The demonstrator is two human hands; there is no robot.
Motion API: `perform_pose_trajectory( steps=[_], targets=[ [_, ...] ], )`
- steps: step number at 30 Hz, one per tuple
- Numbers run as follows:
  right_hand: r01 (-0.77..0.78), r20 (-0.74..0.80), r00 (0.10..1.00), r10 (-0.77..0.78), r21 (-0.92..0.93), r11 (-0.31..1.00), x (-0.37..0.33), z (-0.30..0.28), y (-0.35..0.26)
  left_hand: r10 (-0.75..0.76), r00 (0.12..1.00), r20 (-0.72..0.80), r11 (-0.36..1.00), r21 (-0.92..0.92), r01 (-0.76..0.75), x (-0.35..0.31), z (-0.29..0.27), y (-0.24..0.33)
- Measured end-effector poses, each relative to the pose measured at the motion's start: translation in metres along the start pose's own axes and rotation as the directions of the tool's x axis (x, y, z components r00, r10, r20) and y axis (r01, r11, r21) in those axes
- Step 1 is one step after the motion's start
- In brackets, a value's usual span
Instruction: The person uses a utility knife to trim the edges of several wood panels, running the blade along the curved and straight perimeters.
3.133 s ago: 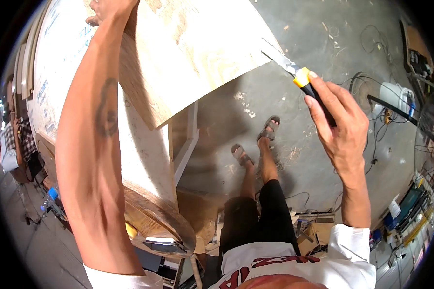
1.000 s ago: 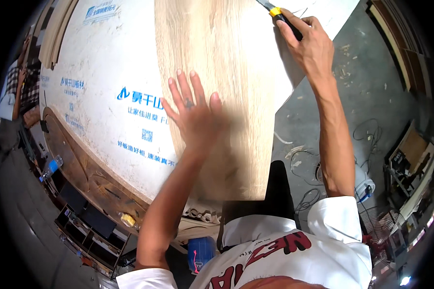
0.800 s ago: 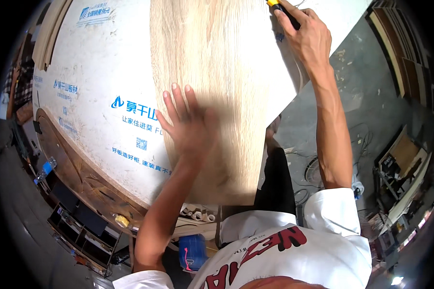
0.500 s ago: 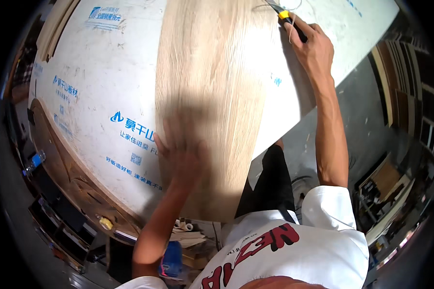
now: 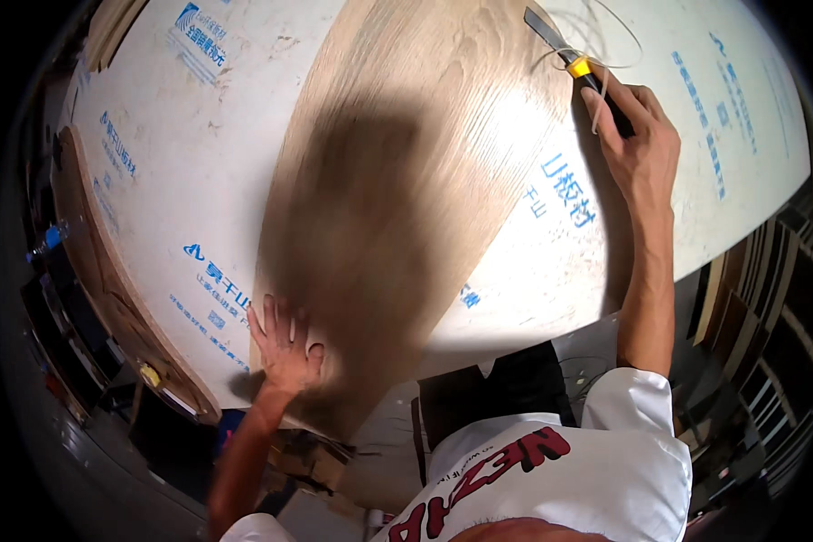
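A long wood-grain board lies aslant on a large white sheet with blue print. My left hand rests on the board near its close end, at the left edge, fingers spread and holding nothing. By the board's far right edge, my right hand is closed around the black handle of a utility knife with a yellow collar. Its blade points up and left over the board. A thin pale strip loops around the knife and my fingers.
Brown curved-edged panelling runs along the sheet's left side, with a small yellow object on it. A bottle with a blue cap stands farther left. Boards are stacked at the right. Cardboard pieces lie below the near end.
The board now lies more slanted, its near end farther left. My left hand has moved down and left on it, and my right hand with the knife has shifted right and a little nearer.
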State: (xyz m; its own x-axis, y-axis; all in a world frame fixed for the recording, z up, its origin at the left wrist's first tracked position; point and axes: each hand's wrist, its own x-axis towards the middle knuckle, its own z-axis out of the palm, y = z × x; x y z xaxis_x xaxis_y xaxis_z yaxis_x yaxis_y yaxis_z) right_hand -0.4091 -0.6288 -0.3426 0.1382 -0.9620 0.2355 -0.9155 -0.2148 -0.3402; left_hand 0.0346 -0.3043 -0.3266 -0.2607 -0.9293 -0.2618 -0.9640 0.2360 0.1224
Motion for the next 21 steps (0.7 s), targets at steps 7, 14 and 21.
perform_pose_trajectory(
  steps=[7,14,21],
  targets=[
    [0.263,0.100,0.956,-0.277,0.130,0.956,0.075,-0.002,0.031,0.073,0.990,-0.118,0.997,0.018,-0.071,-0.002,0.001,-0.004],
    [0.406,0.217,0.853,-0.475,0.296,0.865,0.151,0.016,0.009,0.064,0.989,-0.136,0.998,0.034,-0.059,-0.013,0.013,-0.008],
    [0.606,0.161,0.719,-0.676,0.331,0.724,0.216,0.058,-0.036,0.016,0.994,-0.111,1.000,-0.003,-0.017,-0.019,0.010,0.000]
  ],
)
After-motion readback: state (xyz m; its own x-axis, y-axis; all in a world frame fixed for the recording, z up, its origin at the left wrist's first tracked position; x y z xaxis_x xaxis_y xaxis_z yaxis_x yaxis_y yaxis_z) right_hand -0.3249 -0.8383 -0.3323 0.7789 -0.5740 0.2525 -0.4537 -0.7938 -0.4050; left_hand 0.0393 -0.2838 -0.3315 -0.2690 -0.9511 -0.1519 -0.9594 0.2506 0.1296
